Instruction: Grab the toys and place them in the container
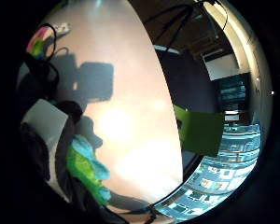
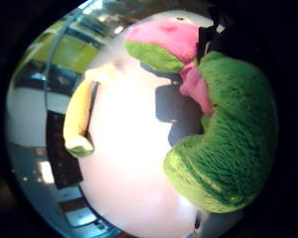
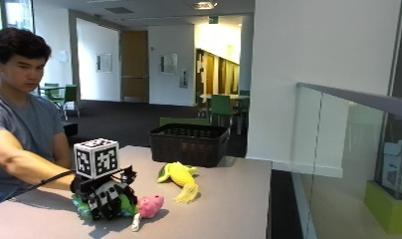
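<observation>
My gloved right hand (image 3: pixel 105 197) sits on top of a green and pink plush toy (image 3: pixel 145 205) at the near left of the grey table (image 3: pixel 227 209). Its fingers curl down round the toy's green body, which rests on the table. That green body (image 2: pixel 228 148) fills much of the thumb side palm view, with the pink head (image 2: pixel 169 34) beyond it. A yellow plush toy (image 3: pixel 180 176) lies alone mid-table, also visible as the yellow toy (image 2: pixel 79 119). The dark woven basket (image 3: pixel 188 143) stands at the table's far edge.
A glass railing (image 3: pixel 340 144) and a white wall run along the table's right side. Green chairs (image 3: pixel 222 107) stand in the room behind the basket. Bare tabletop (image 1: pixel 126 107) lies between the hand and the basket.
</observation>
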Motion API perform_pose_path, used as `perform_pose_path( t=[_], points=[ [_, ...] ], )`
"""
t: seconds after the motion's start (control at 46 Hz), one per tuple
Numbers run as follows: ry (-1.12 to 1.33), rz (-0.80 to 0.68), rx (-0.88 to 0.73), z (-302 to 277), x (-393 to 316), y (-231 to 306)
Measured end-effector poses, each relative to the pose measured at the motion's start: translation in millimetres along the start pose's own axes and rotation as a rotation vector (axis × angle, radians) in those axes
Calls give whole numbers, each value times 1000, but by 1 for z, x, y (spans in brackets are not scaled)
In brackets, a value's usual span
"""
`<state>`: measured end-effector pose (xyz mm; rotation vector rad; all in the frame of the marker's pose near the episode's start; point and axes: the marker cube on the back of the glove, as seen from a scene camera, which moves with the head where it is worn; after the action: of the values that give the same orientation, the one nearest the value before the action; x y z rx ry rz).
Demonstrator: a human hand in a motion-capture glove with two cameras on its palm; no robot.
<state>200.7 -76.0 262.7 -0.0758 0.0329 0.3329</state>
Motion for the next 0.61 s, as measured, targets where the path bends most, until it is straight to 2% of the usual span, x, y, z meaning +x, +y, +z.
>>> perform_pose_path(
  t=[0.174,0.608],
  points=[
    [2,-25,-25,-31,-10,1],
    [-14,-118,29,-161,-65,5]
  ],
)
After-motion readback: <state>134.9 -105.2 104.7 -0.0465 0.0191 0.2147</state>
